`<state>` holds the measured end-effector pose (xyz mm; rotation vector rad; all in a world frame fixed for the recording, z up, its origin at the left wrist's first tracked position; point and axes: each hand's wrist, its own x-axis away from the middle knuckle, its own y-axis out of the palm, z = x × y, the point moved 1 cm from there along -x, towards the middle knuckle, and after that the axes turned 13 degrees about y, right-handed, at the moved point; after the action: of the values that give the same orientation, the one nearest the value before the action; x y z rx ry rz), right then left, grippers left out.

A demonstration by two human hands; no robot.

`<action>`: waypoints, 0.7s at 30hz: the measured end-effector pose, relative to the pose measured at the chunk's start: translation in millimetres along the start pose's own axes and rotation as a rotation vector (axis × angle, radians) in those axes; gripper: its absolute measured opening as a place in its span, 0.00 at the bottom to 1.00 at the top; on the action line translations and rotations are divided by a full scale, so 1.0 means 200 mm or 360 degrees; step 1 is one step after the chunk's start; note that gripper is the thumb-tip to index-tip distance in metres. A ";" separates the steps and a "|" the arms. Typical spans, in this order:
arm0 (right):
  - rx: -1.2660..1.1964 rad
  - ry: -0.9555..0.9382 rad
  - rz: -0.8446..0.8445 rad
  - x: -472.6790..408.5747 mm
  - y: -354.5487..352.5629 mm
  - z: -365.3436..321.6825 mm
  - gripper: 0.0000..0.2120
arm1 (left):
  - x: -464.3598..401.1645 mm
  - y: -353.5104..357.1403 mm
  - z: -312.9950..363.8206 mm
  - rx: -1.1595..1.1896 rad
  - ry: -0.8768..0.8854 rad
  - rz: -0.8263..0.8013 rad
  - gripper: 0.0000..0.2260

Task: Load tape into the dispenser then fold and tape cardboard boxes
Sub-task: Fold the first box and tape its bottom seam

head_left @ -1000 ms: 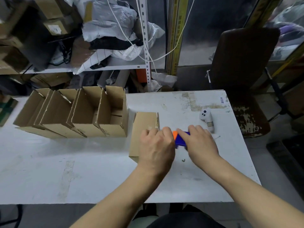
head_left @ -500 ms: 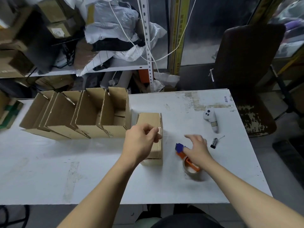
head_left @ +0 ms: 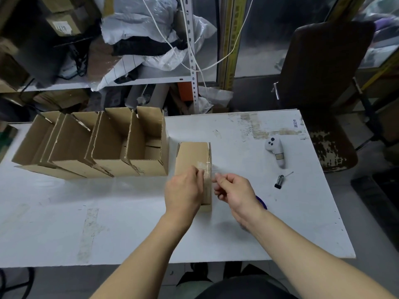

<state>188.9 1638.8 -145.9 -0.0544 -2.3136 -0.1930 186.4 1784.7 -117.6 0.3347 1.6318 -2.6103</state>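
While your left hand (head_left: 183, 190) pins the cardboard box (head_left: 193, 156), tape goes down.
Your right hand (head_left: 234, 190), just beside the box, pinches clear tape (head_left: 210, 167) taut for sticking.

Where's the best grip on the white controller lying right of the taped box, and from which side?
Take the white controller by its narrow handle, the end nearer the person, coming straight down from above. It lies flat on the table with bare surface on both long sides, so fingers can likely close across the handle's width. The rounded head with the dark buttons is wider and probably slips more.
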 end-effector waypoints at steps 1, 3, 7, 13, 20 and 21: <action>0.0063 -0.0053 0.0074 -0.01 0.01 0.01 0.12 | 0.00 0.02 -0.01 -0.0086 0.0076 0.0018 0.11; 0.0194 -0.0140 0.0224 -0.02 0.01 0.03 0.12 | -0.01 0.04 -0.01 -0.0205 0.0174 0.0013 0.13; 0.0567 -0.0254 0.0437 -0.06 0.03 0.09 0.14 | -0.01 0.06 -0.01 -0.0457 0.0543 0.0074 0.17; 0.0848 -0.0416 0.0510 -0.08 0.10 0.14 0.15 | 0.00 0.10 -0.05 -0.0543 0.0333 0.0202 0.11; 0.0961 -0.0289 0.0525 -0.10 0.07 0.15 0.11 | 0.02 0.09 -0.13 0.0083 -0.0408 -0.0134 0.39; 0.0996 -0.0361 0.0535 -0.08 0.06 0.14 0.15 | 0.02 0.10 -0.14 0.0241 -0.0417 -0.0159 0.38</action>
<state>180.8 1654.5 -174.8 -0.1517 -2.4423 0.7370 189.8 1800.3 -148.5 -0.0846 1.4055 -2.7163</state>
